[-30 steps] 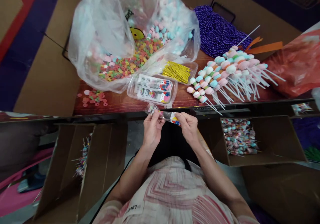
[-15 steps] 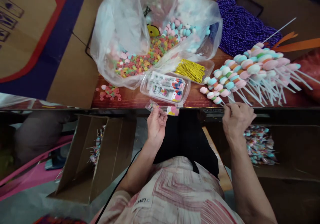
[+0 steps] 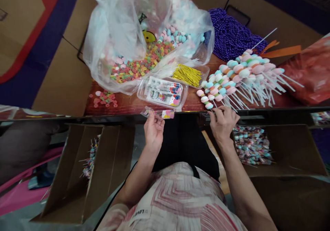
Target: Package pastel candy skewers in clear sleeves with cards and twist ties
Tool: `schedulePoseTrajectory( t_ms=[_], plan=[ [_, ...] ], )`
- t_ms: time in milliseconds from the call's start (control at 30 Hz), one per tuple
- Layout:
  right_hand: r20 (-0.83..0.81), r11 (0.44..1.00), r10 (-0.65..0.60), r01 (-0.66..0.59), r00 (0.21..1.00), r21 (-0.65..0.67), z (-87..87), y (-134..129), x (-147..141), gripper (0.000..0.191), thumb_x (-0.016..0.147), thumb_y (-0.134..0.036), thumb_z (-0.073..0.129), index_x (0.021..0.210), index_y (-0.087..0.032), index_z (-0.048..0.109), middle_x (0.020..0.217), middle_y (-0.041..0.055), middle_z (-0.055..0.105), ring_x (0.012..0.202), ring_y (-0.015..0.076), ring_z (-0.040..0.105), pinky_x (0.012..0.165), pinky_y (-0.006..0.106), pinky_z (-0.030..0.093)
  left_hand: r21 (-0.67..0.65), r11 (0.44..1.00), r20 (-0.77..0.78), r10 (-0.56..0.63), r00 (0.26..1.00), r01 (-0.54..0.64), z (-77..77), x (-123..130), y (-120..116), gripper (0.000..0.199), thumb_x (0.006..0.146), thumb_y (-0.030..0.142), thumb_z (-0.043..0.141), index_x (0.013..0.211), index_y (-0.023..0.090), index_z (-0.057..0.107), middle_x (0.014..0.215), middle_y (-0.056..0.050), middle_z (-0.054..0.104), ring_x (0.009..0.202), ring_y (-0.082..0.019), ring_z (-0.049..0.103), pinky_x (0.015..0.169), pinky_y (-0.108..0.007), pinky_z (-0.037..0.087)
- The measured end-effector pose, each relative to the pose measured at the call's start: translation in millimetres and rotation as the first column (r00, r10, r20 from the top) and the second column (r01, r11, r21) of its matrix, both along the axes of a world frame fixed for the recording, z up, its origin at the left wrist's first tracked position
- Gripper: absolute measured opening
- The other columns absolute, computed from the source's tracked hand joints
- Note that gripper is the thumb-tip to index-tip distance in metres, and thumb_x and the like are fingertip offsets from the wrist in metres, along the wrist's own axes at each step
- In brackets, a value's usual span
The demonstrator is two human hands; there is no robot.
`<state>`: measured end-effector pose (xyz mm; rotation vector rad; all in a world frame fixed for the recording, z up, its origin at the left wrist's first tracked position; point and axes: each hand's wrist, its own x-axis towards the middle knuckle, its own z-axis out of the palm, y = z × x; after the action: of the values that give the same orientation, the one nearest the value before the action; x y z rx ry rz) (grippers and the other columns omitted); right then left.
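Observation:
My left hand (image 3: 154,129) is closed on a small clear printed bag (image 3: 167,114), held level at the table's front edge. To the right, my right hand (image 3: 223,121) pinches the white stick of a candy skewer (image 3: 205,100) at the near end of the pile. That pile of candy skewers (image 3: 242,69), pink, blue and white pieces on white sticks, lies on the table. Just beyond my left hand, a plastic tray (image 3: 140,93) holds a stack of printed bags (image 3: 165,92). Gold twist ties (image 3: 187,75) lie in another tray behind it.
A large clear plastic bag (image 3: 116,28) of ring candies and pastel candies stands at the back. Loose ring candies (image 3: 105,99) lie left. Purple cord (image 3: 229,35) is heaped behind the skewers. Below the table, cardboard boxes (image 3: 116,155) hold wrapped skewers (image 3: 254,145).
The view has shifted, so the table things appear further left. My right hand stays at the skewer's stick, and my left hand keeps the small bag.

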<state>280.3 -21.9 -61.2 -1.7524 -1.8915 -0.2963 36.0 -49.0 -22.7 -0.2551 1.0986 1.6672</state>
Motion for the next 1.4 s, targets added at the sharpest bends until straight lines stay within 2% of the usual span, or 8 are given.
schedulePoseTrajectory(
  t_ms=[200, 267, 400, 567, 833, 1033, 1233, 1400],
  plan=[
    [-0.185, 0.999, 0.012, -0.002, 0.983, 0.051, 5.9, -0.9, -6.6, 0.020, 0.093, -0.031, 0.057, 0.082, -0.021, 0.069, 0.093, 0.0091, 0.067, 0.088, 0.0236, 0.060, 0.082, 0.041, 0.039, 0.016, 1.000, -0.038, 0.004, 0.999, -0.003, -3.2, -2.7, 1.6, 0.034, 0.074, 0.042, 0.082, 0.070, 0.018, 0.059, 0.060, 0.006, 0.056, 0.057, -0.005, 0.056, 0.063, -0.021, 0.042],
    [-0.311, 0.995, 0.092, -0.072, 0.946, 0.074, 14.9, -8.3, -13.4, 0.018, 0.093, -0.030, 0.057, 0.082, -0.021, 0.068, 0.088, 0.0073, 0.067, 0.087, 0.0226, 0.063, 0.081, 0.040, 0.044, 0.013, 1.000, -0.035, 0.024, 0.999, -0.023, -4.7, -5.5, 2.6, 0.035, 0.072, 0.043, 0.083, 0.071, 0.017, 0.058, 0.061, 0.006, 0.056, 0.057, -0.005, 0.056, 0.064, -0.021, 0.042],
    [-0.520, 0.956, 0.288, -0.270, 0.804, 0.113, 34.0, -29.7, -33.4, 0.011, 0.092, -0.024, 0.059, 0.084, -0.023, 0.067, 0.083, 0.0047, 0.067, 0.081, 0.0199, 0.065, 0.075, 0.036, 0.051, 0.010, 0.999, -0.044, 0.041, 0.998, -0.040, -7.0, -7.1, 3.2, 0.037, 0.072, 0.043, 0.083, 0.070, 0.017, 0.057, 0.060, 0.006, 0.055, 0.057, -0.005, 0.057, 0.062, -0.021, 0.042],
    [-0.539, 0.926, 0.355, -0.368, 0.764, 0.088, 38.5, -42.8, -47.7, 0.011, 0.090, -0.020, 0.060, 0.086, -0.023, 0.070, 0.085, 0.0054, 0.068, 0.081, 0.0196, 0.066, 0.075, 0.036, 0.054, 0.043, 0.999, -0.122, 0.028, 0.992, -0.023, -8.1, -3.3, 1.3, 0.040, 0.068, 0.047, 0.084, 0.072, 0.017, 0.058, 0.062, 0.006, 0.056, 0.059, -0.006, 0.059, 0.063, -0.021, 0.042],
    [-0.534, 0.864, 0.437, -0.503, 0.724, 0.025, 41.6, -40.6, -42.4, 0.011, 0.091, -0.020, 0.061, 0.086, -0.022, 0.070, 0.089, 0.0070, 0.068, 0.079, 0.0181, 0.065, 0.073, 0.034, 0.054, 0.075, 0.997, -0.276, 0.031, 0.961, -0.011, -13.0, -7.6, 1.6, 0.036, 0.067, 0.046, 0.084, 0.074, 0.018, 0.062, 0.065, 0.006, 0.058, 0.058, -0.006, 0.059, 0.063, -0.021, 0.045],
    [-0.632, 0.819, 0.403, -0.569, 0.662, -0.073, 40.3, -40.3, -44.9, 0.012, 0.093, -0.022, 0.059, 0.083, -0.022, 0.067, 0.084, 0.0048, 0.065, 0.078, 0.0176, 0.063, 0.070, 0.033, 0.049, 0.159, 0.987, -0.418, 0.075, 0.905, -0.008, -22.5, -7.6, -2.9, 0.032, 0.068, 0.044, 0.084, 0.070, 0.018, 0.065, 0.065, 0.005, 0.059, 0.056, -0.006, 0.057, 0.059, -0.018, 0.048],
    [-0.717, 0.804, 0.267, -0.558, 0.644, -0.203, 36.9, -45.7, -55.4, 0.018, 0.093, -0.025, 0.058, 0.077, -0.021, 0.064, 0.070, -0.0006, 0.060, 0.064, 0.0138, 0.056, 0.063, 0.029, 0.042, 0.144, 0.989, -0.524, 0.041, 0.851, 0.041, -29.1, -7.0, -7.5, 0.028, 0.073, 0.046, 0.079, 0.077, 0.020, 0.069, 0.068, 0.003, 0.063, 0.059, -0.008, 0.060, 0.060, -0.020, 0.051],
    [-0.731, 0.797, 0.237, -0.558, 0.640, -0.230, 29.9, -52.7, -62.8, 0.019, 0.094, -0.024, 0.056, 0.077, -0.021, 0.063, 0.070, -0.0011, 0.058, 0.064, 0.0128, 0.053, 0.063, 0.027, 0.039, 0.140, 0.988, -0.556, 0.027, 0.831, 0.062, -31.2, -5.3, -7.5, 0.034, 0.073, 0.051, 0.078, 0.080, 0.020, 0.069, 0.069, 0.003, 0.064, 0.058, -0.008, 0.060, 0.059, -0.021, 0.053]
  ],
)
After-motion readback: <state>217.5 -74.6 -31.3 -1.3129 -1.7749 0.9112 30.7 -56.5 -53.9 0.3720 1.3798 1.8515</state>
